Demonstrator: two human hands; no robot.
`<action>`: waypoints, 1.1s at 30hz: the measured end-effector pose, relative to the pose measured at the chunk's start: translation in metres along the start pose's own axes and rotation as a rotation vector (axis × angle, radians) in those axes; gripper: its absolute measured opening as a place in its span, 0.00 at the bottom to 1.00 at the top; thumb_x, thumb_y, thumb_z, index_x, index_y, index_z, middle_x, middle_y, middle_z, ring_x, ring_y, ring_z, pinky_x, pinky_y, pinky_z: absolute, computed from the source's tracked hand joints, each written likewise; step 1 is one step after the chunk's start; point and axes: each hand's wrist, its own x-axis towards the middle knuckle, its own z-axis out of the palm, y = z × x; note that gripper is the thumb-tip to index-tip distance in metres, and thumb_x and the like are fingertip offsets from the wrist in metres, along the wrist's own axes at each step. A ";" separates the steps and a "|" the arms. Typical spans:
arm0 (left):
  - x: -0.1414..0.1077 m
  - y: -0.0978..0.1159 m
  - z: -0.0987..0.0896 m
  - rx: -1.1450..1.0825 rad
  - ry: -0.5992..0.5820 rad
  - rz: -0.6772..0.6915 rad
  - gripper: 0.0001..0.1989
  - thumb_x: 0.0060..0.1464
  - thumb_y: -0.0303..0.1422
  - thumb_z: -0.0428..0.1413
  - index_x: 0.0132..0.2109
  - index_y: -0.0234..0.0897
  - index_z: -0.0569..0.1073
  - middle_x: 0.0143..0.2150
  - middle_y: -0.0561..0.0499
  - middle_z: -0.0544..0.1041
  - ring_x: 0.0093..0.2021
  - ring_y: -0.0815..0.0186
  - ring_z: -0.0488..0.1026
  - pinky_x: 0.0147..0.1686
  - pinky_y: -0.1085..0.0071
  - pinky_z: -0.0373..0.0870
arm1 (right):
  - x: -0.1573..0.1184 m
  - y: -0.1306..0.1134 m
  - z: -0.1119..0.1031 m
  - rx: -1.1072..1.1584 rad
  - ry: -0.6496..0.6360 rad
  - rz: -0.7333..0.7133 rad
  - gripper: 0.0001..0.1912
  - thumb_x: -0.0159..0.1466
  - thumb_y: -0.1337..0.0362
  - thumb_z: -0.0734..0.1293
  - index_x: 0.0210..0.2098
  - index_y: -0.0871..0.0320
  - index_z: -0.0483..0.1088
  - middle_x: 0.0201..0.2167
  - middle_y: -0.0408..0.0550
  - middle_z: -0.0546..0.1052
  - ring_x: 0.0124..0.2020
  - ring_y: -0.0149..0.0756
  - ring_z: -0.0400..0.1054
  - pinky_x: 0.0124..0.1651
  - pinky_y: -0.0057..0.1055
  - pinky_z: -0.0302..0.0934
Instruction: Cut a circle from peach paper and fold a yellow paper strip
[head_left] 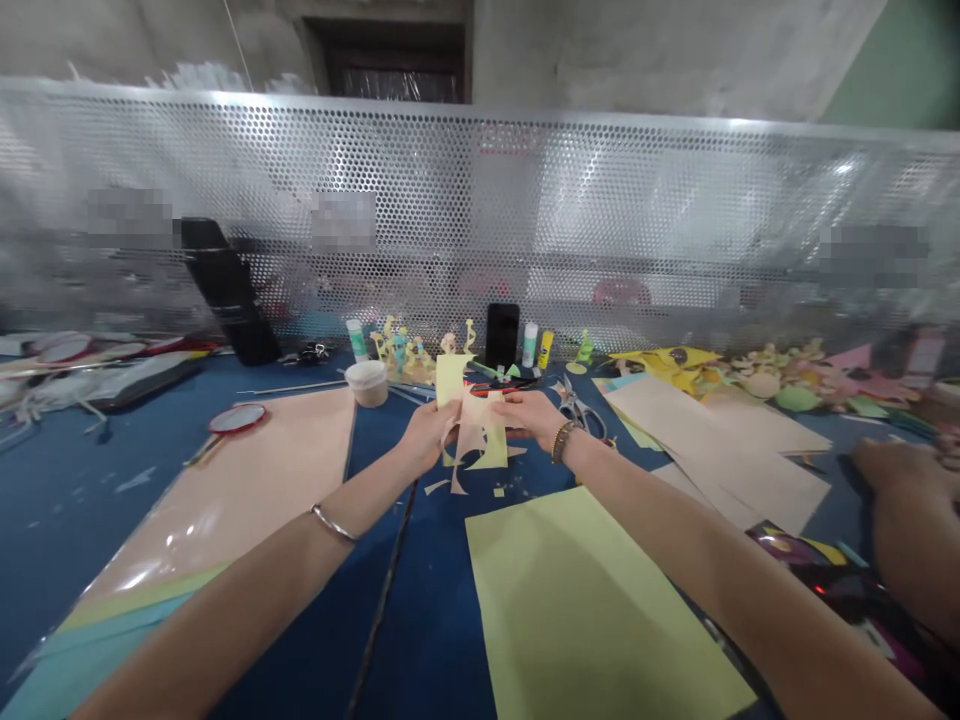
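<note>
My left hand [425, 437] pinches the left side of a pale pink cut paper [472, 412] at the middle of the table. On its other side, the fingers of my right hand [534, 413] are closed on the same paper. Ragged strips hang from its lower edge. A pale yellow paper piece [450, 375] shows just behind and below it; whether it is held too, I cannot tell. A red-and-black object [487, 392] lies beyond the fingers, partly hidden. Scissors [583, 410] with grey handles lie right of my right hand. Small paper scraps [499, 492] are scattered below.
A large yellow sheet [577, 600] lies in front; pink sheets [720, 440] are at right. A plastic-wrapped paper pack [247, 480] is at left. A white tub [367, 384], phone [502, 335] and glue stick [530, 345] stand behind. Another person's hand [900, 475] rests far right.
</note>
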 end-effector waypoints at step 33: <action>-0.009 -0.008 -0.001 0.071 -0.012 0.060 0.13 0.60 0.34 0.55 0.49 0.34 0.70 0.47 0.46 0.74 0.42 0.62 0.74 0.40 0.60 0.74 | 0.007 0.002 0.012 0.084 0.081 0.009 0.15 0.66 0.59 0.63 0.49 0.60 0.67 0.46 0.50 0.72 0.42 0.37 0.70 0.43 0.39 0.68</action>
